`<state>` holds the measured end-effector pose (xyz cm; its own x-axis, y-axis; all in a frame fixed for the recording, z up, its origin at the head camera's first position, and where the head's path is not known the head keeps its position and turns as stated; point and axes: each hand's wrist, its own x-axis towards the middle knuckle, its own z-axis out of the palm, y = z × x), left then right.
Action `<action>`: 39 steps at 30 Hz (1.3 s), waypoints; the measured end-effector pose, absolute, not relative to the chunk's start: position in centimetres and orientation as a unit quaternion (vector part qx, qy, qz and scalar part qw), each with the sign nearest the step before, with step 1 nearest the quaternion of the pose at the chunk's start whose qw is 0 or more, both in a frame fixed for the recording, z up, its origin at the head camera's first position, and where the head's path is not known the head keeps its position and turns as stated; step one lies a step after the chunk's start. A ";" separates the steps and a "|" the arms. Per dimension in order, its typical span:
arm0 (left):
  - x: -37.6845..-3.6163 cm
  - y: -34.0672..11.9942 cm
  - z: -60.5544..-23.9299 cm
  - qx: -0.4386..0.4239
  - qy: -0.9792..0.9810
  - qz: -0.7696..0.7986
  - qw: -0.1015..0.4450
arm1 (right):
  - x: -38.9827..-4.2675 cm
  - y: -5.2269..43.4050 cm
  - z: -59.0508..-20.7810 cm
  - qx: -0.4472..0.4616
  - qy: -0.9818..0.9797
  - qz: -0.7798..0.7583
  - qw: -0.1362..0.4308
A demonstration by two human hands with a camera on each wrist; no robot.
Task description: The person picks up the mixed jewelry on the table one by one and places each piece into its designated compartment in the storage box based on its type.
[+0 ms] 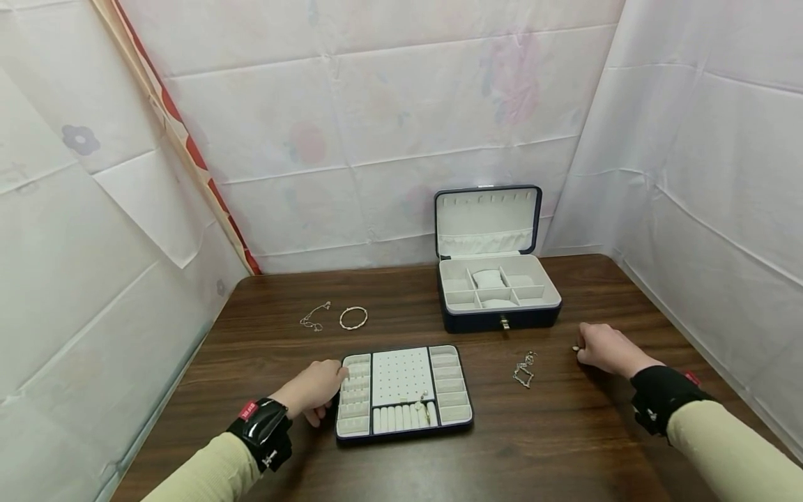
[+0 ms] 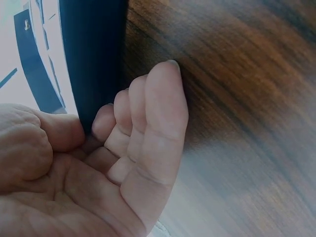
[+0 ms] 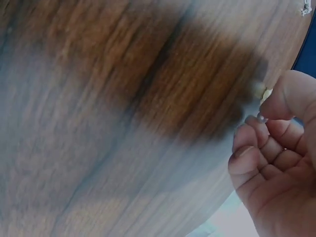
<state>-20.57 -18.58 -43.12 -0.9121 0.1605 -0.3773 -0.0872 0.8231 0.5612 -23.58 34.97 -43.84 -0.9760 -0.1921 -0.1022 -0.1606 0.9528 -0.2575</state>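
Observation:
My left hand (image 1: 331, 392) grips the left edge of a dark blue jewellery tray (image 1: 401, 436) with pale compartments; in the left wrist view thumb and fingers (image 2: 116, 116) pinch the tray's dark rim (image 2: 96, 59). A small piece lies in the tray's front row (image 1: 424, 408). My right hand (image 1: 580, 348) rests on the table at the right with its fingers curled. Its thumb and forefinger tips (image 3: 247, 131) close at a small pale piece (image 3: 261, 90). A silver chain (image 1: 523, 369) lies between the tray and the right hand.
An open dark blue jewellery box (image 1: 498, 321) with a raised lid stands at the back of the wooden table (image 1: 564, 446). A bangle (image 1: 353, 318) and a thin chain (image 1: 315, 318) lie at the back left. White sheets wall in three sides.

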 end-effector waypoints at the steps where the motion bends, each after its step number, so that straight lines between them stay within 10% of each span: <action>1: -20.6 -18.6 -43.1 0.019 0.931 0.297 0.209 | -23.6 35.0 -43.8 -0.089 0.985 -0.130 0.063; 39: -20.6 -18.7 -43.3 0.024 0.935 0.289 0.204 | -23.1 31.0 -41.6 -0.233 0.927 -0.268 -0.122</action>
